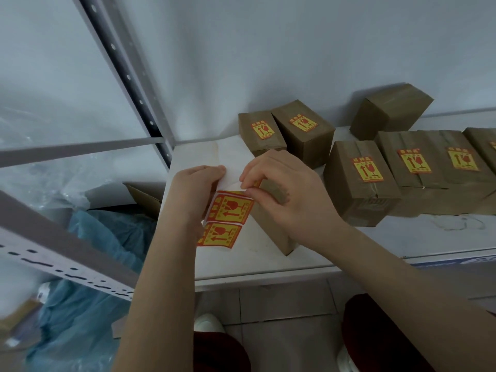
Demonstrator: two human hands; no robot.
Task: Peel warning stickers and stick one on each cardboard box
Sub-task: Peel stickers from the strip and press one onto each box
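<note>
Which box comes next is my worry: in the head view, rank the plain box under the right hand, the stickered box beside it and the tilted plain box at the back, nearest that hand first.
From the right hand:
1. Plain box, directly under it.
2. Stickered box, just to its right.
3. Tilted plain box, at the back right of the shelf.

1. This is looking like a storeroom or packing room.
2. A tall grey metal rack post with round holes point(126, 73) is standing by a flat white shelf board point(268, 264).
3. Small brown cardboard boxes point(343, 189) are sitting in rows on it, wearing yellow-and-red warning stickers point(368, 169).
4. Crinkly clear plastic wrap point(53, 167) and a blue plastic bag point(88, 304) are lying nearby.
</note>
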